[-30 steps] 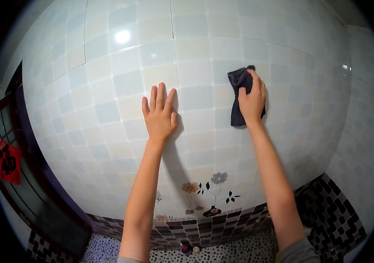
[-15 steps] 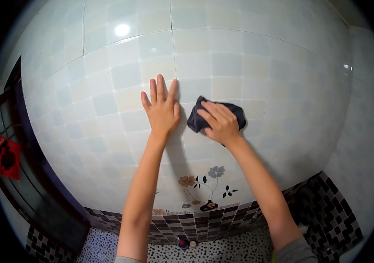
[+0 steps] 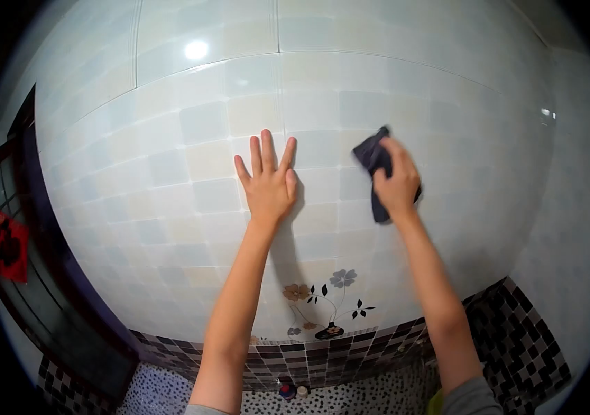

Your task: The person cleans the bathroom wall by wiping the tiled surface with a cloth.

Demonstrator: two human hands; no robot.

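At the tiled wall [image 3: 163,235], above its dark lower band [image 3: 288,360], both arms reached up and well apart. Left hand [image 3: 269,197]: nothing in it, fingers spread, palm toward the tiles and apparently laid flat on them. Placement reads as a brace; spread fingers would share the load and steady the body while the other arm is stretched out.

Right hand [image 3: 399,187]: closed around a dark cloth [image 3: 371,156], holding it to the wall at about the left hand's height. Cloth bunched under thumb and fingers, one corner sticking out above, a tail hanging below; bunching likely gives a firmer grip and some padding between fingertips and tile. Edges of hand and cloth are blurred, so how much of the cloth touches the wall is hard to judge.

Writing: red sign [image 3: 9,247] on the door [image 3: 53,290], far left, with one large dark character, too smeared to read for certain. Flower print [image 3: 329,332] low on the wall is decoration, no lettering seen. Bottle [image 3: 287,391] and small pale jar [image 3: 302,391] on the speckled floor [image 3: 350,401], close to the wall's foot, perhaps to be out of the way; any labels too small to read. No brand found.
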